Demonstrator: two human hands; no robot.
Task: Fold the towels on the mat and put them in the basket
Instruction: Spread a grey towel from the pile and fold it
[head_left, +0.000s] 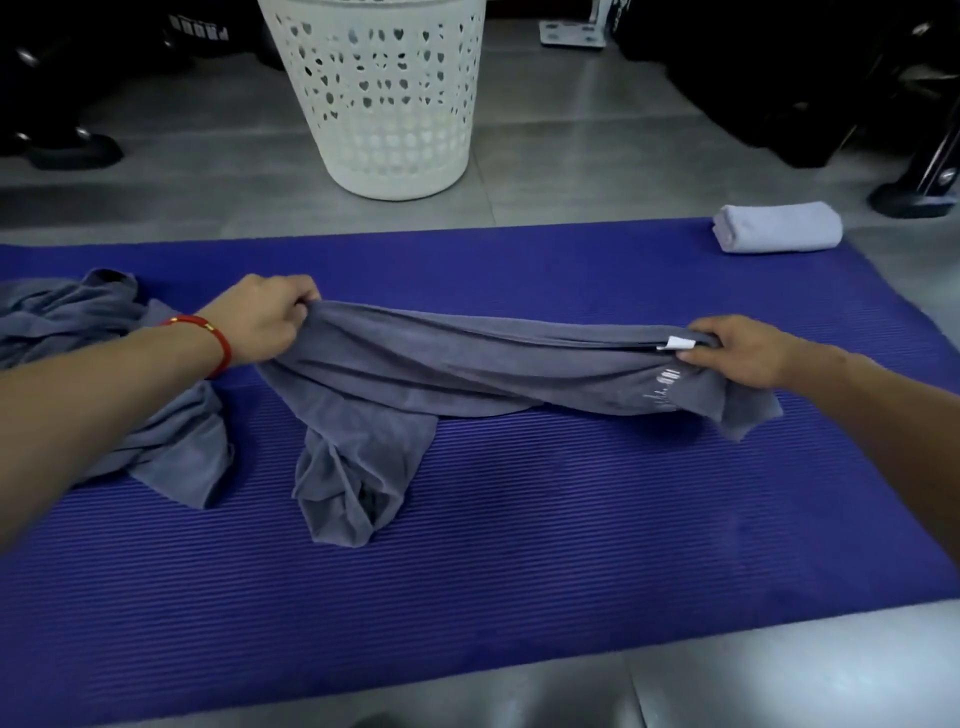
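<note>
Both hands stretch a grey terry towel over the mat, corners pinched.

Left hand (260, 325), red cord bracelet (210, 338) on wrist, fingers curled tight on the grey terry towel's (467, 369) left end at 10 o'clock of mat centre; right hand (737, 351) pinches the right end at 3 o'clock, thumb beside a white tag (678, 343). Towel hangs between them, lower fold dragging on the ribbed purple foam mat (519, 545) at 7 o'clock. Second crumpled grey towel (156, 441) lies at 9 o'clock under left forearm. Rolled pale lilac towel (776, 227) at 1 o'clock, on mat's far corner. White perforated plastic basket (384, 93) at 12 o'clock, on grey floor (597, 156) beyond mat.
</note>
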